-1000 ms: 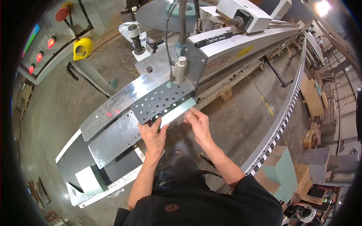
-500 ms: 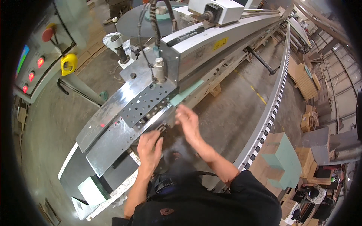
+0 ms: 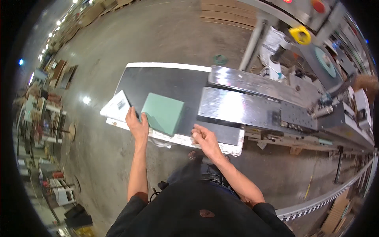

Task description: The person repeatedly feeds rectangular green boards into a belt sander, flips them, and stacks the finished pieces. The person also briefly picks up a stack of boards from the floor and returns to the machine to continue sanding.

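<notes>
If nudged by wide left hand (image 3: 137,125): block (image 3: 163,112), liable to slip off table (image 3: 173,81), near edge; curled right hand (image 3: 206,141), contents unclear.

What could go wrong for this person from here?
The green block sits close to the front edge of the table; a nudge from the left hand might knock it off. The white sheet at the left corner could slide away. The right hand might scrape the nearby metal plate.
</notes>
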The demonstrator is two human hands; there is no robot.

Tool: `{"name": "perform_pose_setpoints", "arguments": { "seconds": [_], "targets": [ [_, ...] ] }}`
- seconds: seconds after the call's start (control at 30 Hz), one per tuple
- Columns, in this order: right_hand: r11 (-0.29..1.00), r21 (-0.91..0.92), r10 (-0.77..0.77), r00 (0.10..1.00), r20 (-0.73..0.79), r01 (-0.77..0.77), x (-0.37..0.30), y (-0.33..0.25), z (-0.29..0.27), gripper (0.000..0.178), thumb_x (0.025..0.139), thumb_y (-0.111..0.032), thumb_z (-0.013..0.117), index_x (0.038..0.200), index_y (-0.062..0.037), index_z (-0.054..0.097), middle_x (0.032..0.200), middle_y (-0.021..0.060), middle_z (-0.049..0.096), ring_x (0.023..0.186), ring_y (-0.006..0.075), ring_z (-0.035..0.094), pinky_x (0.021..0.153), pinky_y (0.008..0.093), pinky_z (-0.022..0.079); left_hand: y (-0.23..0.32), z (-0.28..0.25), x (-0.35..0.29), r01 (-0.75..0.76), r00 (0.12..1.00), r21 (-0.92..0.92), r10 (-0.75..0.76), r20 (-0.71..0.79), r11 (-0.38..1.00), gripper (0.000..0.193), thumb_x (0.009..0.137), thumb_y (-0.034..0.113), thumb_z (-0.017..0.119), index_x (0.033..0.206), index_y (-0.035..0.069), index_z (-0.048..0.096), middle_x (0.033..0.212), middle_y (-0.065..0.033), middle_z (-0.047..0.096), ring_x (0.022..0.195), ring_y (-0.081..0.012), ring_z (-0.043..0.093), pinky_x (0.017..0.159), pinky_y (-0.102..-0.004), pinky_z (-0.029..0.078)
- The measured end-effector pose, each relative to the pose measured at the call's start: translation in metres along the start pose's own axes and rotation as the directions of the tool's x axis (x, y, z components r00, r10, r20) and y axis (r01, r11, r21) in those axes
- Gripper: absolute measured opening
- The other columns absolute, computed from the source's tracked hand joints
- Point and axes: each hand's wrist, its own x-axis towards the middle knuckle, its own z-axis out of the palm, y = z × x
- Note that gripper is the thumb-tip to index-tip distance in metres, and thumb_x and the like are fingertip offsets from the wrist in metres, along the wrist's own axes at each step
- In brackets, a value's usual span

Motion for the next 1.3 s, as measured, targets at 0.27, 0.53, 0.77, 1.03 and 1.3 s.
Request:
{"name": "perform_pose_setpoints", "arguments": {
  "seconds": [0.27,0.53,0.77,1.03,1.3],
  "targets": [
    [0.821,-0.554,-0.244,0.961,-0.129,0.134,0.051,0.014,0.074,0.033,0.089,-0.017,0.071,0.11,0.0077,0.067,0.094,0.0162,0.072,0.081,0.018,0.068,0.072,0.0335,0.054,-0.022,-0.014,-0.032,0.03,0.993,-0.088,-0.019,0.119,0.996,0.035,0.091,0.014,0.069,0.119,-0.006,0.066,0.119,-0.0239,0.067,0.116,-0.0408,0.057,0.099,-0.0487,0.044],
    [0.991,-0.131,-0.038,0.98,-0.197,0.012,0.025,-0.02,0.089,0.036,0.097,-0.013,0.062,0.127,0.0077,0.059,0.11,0.0146,0.07,0.089,0.0149,0.067,0.069,0.0292,0.057,-0.024,-0.027,-0.053,0.502,0.861,-0.278,-0.444,0.246,0.819,0.037,0.087,0.017,0.076,0.117,-0.004,0.068,0.121,-0.0142,0.069,0.102,-0.0254,0.062,0.091,-0.0386,0.049],
    [0.978,0.061,-0.17,0.927,-0.335,0.201,-0.027,-0.049,0.017,0.039,0.099,-0.016,0.063,0.133,0.0034,0.057,0.113,0.01,0.068,0.091,0.0108,0.064,0.065,0.0248,0.055,0.085,-0.045,-0.058,0.427,0.886,-0.572,-0.197,0.42,0.701,0.045,0.085,0.006,0.077,0.128,-0.002,0.064,0.118,-0.0093,0.066,0.086,-0.0141,0.058,0.073,-0.0269,0.049],
    [0.923,0.072,-0.238,0.709,-0.664,0.378,-0.028,-0.03,-0.073,0.033,0.094,-0.014,0.068,0.119,0.0056,0.059,0.096,0.0103,0.067,0.075,0.0134,0.065,0.059,0.0276,0.058,0.143,0.031,-0.055,-0.223,0.832,-0.542,0.448,0.328,0.81,0.038,0.079,0.004,0.079,0.116,0.003,0.072,0.121,-0.0161,0.063,0.104,-0.0308,0.058,0.087,-0.0393,0.049],
    [0.916,0.057,-0.203,0.579,-0.789,0.398,-0.039,-0.009,-0.089,0.037,0.096,-0.018,0.069,0.126,0.0013,0.061,0.093,0.0033,0.068,0.078,0.0091,0.062,0.072,0.0259,0.054,0.159,0.08,-0.049,-0.427,0.753,-0.529,0.612,0.242,0.734,0.027,0.081,0.009,0.078,0.107,0.001,0.073,0.109,-0.0165,0.063,0.102,-0.0363,0.057,0.088,-0.0475,0.045]
  ]
}}
